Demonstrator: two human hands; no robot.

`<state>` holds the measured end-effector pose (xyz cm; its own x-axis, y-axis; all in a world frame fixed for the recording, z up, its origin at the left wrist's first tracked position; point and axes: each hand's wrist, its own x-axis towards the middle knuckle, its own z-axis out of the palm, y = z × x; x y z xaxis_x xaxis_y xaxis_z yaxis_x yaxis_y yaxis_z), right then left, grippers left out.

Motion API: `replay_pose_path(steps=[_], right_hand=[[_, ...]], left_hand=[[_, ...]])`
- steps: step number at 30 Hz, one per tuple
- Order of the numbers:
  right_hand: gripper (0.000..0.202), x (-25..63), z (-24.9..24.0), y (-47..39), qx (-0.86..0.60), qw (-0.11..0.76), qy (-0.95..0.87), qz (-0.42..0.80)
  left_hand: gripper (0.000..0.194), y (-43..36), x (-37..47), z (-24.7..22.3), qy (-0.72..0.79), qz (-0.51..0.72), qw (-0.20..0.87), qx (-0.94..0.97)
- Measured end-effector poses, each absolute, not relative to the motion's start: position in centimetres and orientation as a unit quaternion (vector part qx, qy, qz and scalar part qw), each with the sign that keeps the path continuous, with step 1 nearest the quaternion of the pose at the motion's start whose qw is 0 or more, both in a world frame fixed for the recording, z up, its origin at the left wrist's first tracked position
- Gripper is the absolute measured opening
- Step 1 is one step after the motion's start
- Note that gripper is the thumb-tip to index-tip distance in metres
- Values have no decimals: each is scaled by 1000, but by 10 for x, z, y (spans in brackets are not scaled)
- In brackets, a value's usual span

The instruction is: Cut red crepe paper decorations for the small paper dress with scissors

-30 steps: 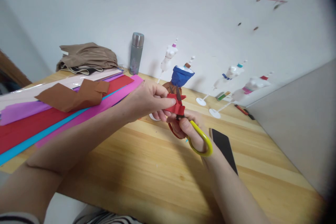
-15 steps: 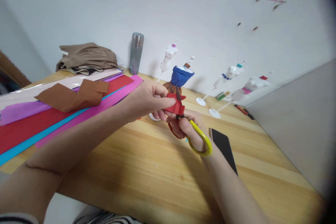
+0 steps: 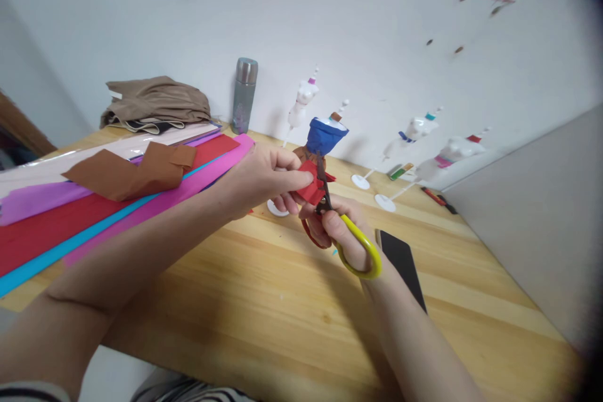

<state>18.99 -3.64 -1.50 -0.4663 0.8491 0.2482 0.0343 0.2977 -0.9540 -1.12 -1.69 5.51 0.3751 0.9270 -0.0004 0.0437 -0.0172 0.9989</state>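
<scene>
Red piece (image 3: 308,187) held above the surface (image 3: 292,301), between both hands. Left hand (image 3: 279,179): grip pinched closed on it, thumb uppermost. Right hand (image 3: 343,232): grip wrapped around the handles of the yellow-looped scissors (image 3: 357,232); blades at the piece's right edge, apparently nearly closed, though small in view. Dark phone (image 3: 402,264) lies flat beside the right wrist. Brown sheet (image 3: 127,173) rests on coloured sheets (image 3: 61,223), left. Blue-clad dress form (image 3: 326,136) stands beyond the blades.

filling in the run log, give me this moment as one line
left hand: holds red piece | right hand: holds scissors | blades: across red piece | phone: on table
</scene>
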Motion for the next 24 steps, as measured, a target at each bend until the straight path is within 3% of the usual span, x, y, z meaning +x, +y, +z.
replay_pose_path(steps=[24], right_hand=[[52,189,-11,-34,-297,396,-730,472]], left_hand=[[29,-18,-12,60,406,374,569,609]])
